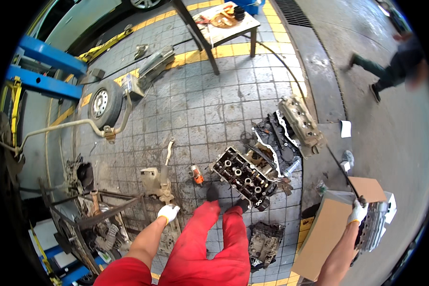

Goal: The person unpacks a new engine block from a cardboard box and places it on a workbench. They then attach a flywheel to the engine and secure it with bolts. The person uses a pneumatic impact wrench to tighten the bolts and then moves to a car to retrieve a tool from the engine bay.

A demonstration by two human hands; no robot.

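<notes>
My left hand [168,212], in a white glove, is held over the floor with loosely bent fingers and nothing visible in it. Below it lies a greasy metal part [166,190]. My gloved right hand [357,211] is out to the right, closed on the edge of a silver ribbed metal engine part [374,226], beside a large cardboard box [319,238]. How the fingers wrap the edge is hidden. By my feet lie an opened engine cylinder head [240,174] and an orange-and-grey power tool [196,175].
An engine block [266,243] lies right of my legs. Beyond the cylinder head are a black cover [283,143] and a metal valve cover [301,125]. A wheel [105,102], blue lift arms [47,83] and a table [233,28] stand farther off. A person [395,66] walks at far right.
</notes>
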